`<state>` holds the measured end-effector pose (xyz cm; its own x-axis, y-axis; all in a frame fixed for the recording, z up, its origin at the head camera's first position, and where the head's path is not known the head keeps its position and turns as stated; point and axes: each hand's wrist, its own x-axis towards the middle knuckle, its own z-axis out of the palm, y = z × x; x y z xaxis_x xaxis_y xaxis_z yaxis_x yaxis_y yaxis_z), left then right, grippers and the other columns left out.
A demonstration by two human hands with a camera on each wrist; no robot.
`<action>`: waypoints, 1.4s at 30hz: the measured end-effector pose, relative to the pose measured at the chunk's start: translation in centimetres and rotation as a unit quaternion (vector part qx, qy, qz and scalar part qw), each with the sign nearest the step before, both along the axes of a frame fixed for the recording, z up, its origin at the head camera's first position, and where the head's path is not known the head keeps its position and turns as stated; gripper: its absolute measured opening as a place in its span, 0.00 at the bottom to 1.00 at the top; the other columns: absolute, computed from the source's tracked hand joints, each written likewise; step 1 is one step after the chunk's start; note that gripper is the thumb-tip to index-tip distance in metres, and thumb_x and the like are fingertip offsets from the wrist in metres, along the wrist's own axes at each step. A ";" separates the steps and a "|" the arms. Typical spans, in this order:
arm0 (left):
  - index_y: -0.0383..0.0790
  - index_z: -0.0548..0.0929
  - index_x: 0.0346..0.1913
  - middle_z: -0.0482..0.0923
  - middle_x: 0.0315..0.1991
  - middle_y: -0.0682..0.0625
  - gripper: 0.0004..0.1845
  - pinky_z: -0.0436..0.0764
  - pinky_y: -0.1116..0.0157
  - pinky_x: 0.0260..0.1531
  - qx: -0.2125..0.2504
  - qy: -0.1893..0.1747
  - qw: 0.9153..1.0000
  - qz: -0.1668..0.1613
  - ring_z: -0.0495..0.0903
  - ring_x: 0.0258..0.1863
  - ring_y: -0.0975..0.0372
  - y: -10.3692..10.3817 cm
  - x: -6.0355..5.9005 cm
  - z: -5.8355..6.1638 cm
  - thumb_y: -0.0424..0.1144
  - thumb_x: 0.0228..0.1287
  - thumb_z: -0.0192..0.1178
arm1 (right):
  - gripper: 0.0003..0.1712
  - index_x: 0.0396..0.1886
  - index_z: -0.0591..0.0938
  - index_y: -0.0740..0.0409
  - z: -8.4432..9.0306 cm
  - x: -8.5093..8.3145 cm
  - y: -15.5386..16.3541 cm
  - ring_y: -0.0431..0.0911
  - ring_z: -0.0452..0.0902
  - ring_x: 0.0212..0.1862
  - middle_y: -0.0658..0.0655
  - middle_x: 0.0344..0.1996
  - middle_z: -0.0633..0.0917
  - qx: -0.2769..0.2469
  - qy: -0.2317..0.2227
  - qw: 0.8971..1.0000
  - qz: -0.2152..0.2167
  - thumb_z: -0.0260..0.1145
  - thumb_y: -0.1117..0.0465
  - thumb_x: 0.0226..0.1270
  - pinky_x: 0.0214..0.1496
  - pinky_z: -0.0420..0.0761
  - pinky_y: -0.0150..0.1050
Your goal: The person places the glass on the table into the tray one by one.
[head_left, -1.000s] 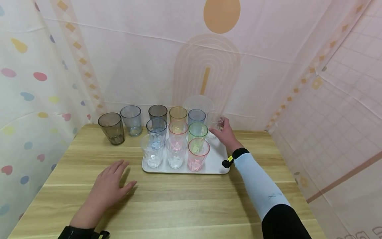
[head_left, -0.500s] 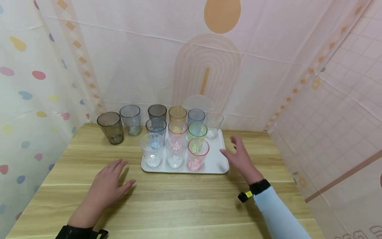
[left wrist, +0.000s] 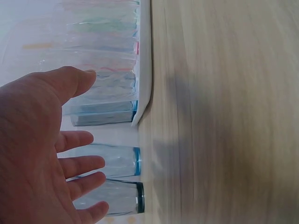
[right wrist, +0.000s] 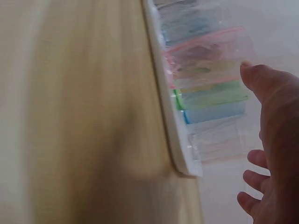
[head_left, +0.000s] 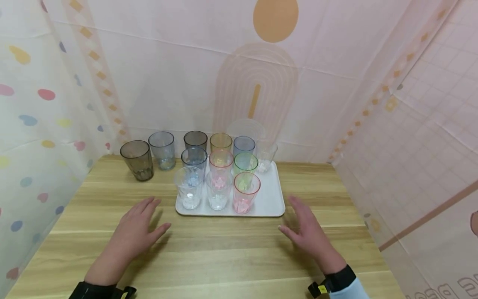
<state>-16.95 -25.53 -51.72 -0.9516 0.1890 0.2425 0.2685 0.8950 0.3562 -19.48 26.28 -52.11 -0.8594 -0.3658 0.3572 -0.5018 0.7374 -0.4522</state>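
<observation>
While both hands hover low over the desk [head_left: 224, 257], neither grip holds anything. The left hand [head_left: 132, 232] is spread wide, fingers straight and thumb out, just left of the white tray's [head_left: 270, 199] near left corner; the left wrist view shows its palm open with the fingers apart [left wrist: 77, 161]. The right hand [head_left: 308, 232] is likewise wide, fingers straight and pointing away from the person, near the tray's near right corner and apart from it; the right wrist view shows its thumb and fingertips [right wrist: 254, 158] clear of the tray edge [right wrist: 180, 149].

On the tray stand tumblers in rows: a pink tumbler [head_left: 245, 192] at the front right, two clear tumblers [head_left: 189, 187] beside it, coloured ones behind, and a clear tumbler [head_left: 266, 154] at the far right corner. The right part of the tray is bare. Off the tray, to its left near the backdrop [head_left: 186, 74], stand a dark grey tumbler [head_left: 137, 159] and a pale blue-grey tumbler [head_left: 162, 149], close together.

The tumblers crowd the far middle of the desk. Between the hands and in front of the tray lies open wood, and more runs along the right edge beyond the right hand. Fabric walls close in the left, back and right sides.
</observation>
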 end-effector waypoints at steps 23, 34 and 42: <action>0.27 0.74 0.75 0.70 0.74 0.23 0.38 0.69 0.24 0.67 0.084 -0.005 0.996 0.033 0.70 0.71 0.27 -2.0 -0.8 -1.0 0.52 0.77 0.71 | 0.58 0.89 0.62 0.58 -2.8 3.7 -0.6 0.63 0.61 0.85 0.63 0.86 0.66 0.098 0.015 0.995 -0.013 0.78 0.38 0.72 0.79 0.68 0.70; 0.30 0.52 0.86 0.53 0.82 0.27 0.54 0.69 0.33 0.73 0.331 -0.004 0.920 0.210 0.62 0.79 0.33 -7.8 -9.6 -1.3 0.63 0.78 0.64 | 0.59 0.90 0.62 0.59 -2.7 4.0 -0.5 0.63 0.60 0.85 0.63 0.86 0.66 0.088 0.008 0.996 -0.017 0.78 0.39 0.71 0.80 0.67 0.68; 0.47 0.38 0.92 0.44 0.90 0.39 0.63 0.52 0.44 0.86 0.415 -0.014 0.895 0.164 0.48 0.88 0.44 -9.6 -14.9 -1.3 0.62 0.73 0.72 | 0.60 0.90 0.62 0.58 -2.7 4.1 -0.4 0.63 0.62 0.84 0.63 0.86 0.66 0.070 0.015 0.997 -0.015 0.80 0.40 0.69 0.79 0.69 0.69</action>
<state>-31.85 -35.15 -53.00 -0.9306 -0.3357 0.1458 0.0216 0.3474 0.9375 -15.36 25.88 -54.77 -0.8603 -0.3880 0.3306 -0.4902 0.8077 -0.3278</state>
